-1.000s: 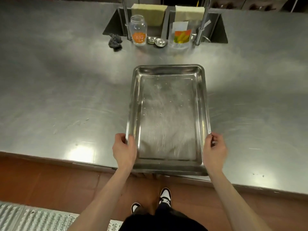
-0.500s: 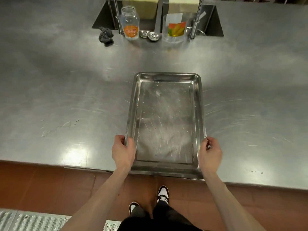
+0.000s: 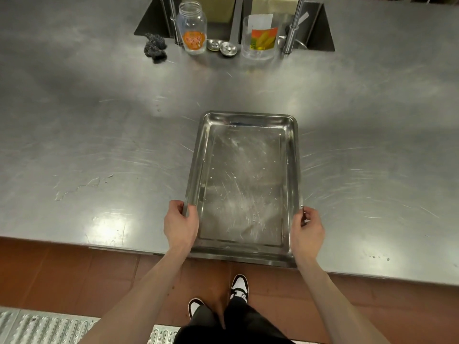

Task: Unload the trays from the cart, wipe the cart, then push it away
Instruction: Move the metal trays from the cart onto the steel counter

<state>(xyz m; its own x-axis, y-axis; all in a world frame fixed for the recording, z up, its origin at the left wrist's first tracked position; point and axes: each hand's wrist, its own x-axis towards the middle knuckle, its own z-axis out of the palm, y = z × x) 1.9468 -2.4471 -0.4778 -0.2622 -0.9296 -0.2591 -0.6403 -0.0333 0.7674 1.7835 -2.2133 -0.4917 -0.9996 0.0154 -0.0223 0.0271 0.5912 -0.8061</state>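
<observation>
Both hands hold one steel tray by its long sides near the front corners: the left hand curls round the left rim, the right hand pinches the right rim. It lies on the steel counter, its near end jutting just past the counter's front edge. Water drops dot its floor. Far back by the sinks stand a glass jar, a clear container, two small metal lids and a dark scourer.

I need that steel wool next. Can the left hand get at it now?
Probably not yet: the left hand grips the tray, and the steel wool lies far across bare counter by the sink.
</observation>
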